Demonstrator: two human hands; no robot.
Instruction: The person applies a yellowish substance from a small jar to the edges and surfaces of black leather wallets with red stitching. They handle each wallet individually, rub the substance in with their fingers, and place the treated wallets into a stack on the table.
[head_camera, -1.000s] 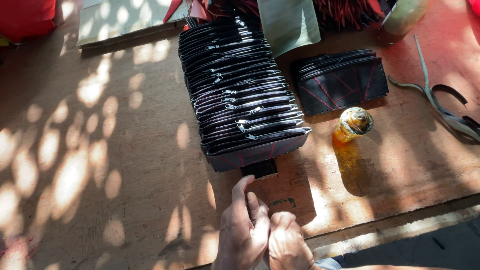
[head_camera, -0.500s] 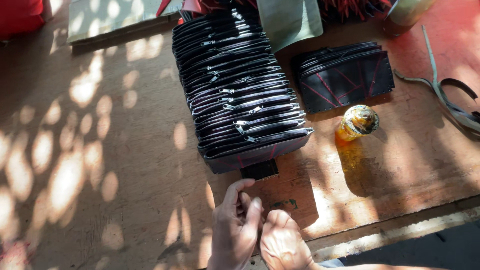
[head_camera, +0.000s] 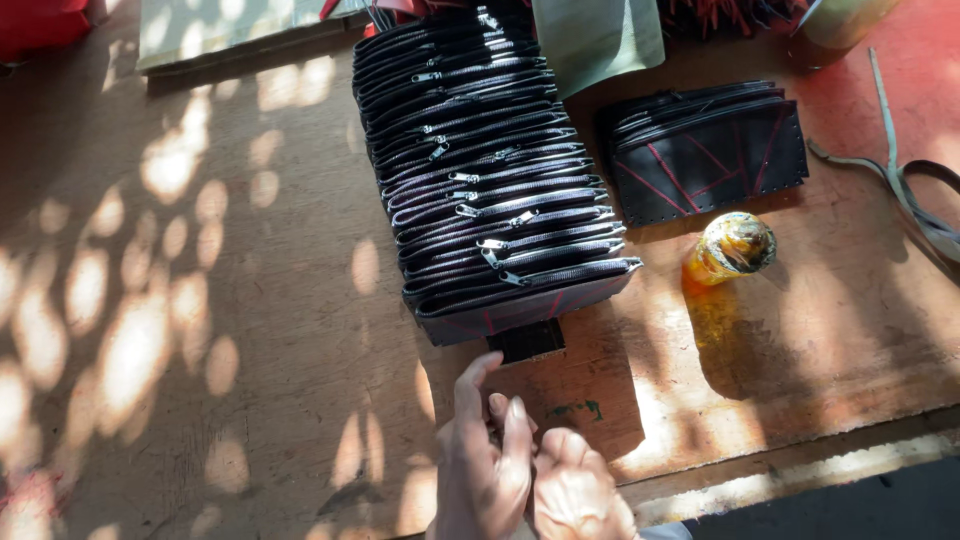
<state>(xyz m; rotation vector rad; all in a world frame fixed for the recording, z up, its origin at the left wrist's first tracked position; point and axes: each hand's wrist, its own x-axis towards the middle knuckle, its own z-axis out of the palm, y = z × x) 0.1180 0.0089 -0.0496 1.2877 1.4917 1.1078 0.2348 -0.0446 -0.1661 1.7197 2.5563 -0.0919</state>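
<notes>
Left hand (head_camera: 487, 470) edged forward, fingers now stretched closer to small dark block (head_camera: 527, 340) under front of zipper pouch row (head_camera: 495, 180). Right hand (head_camera: 575, 490) sunk lower against it, knuckles tucked. View drifted slightly; glass bottle (head_camera: 733, 247) sits higher in frame.

No packages, signs or screens in view; only a small green printed mark (head_camera: 573, 410) on the wooden board (head_camera: 250, 330), near the hands.

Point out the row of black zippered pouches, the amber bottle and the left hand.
row of black zippered pouches (head_camera: 490, 190), head view, mid-row zipper.
amber bottle (head_camera: 733, 247), head view, its top.
left hand (head_camera: 485, 470), head view, back of hand.
</notes>
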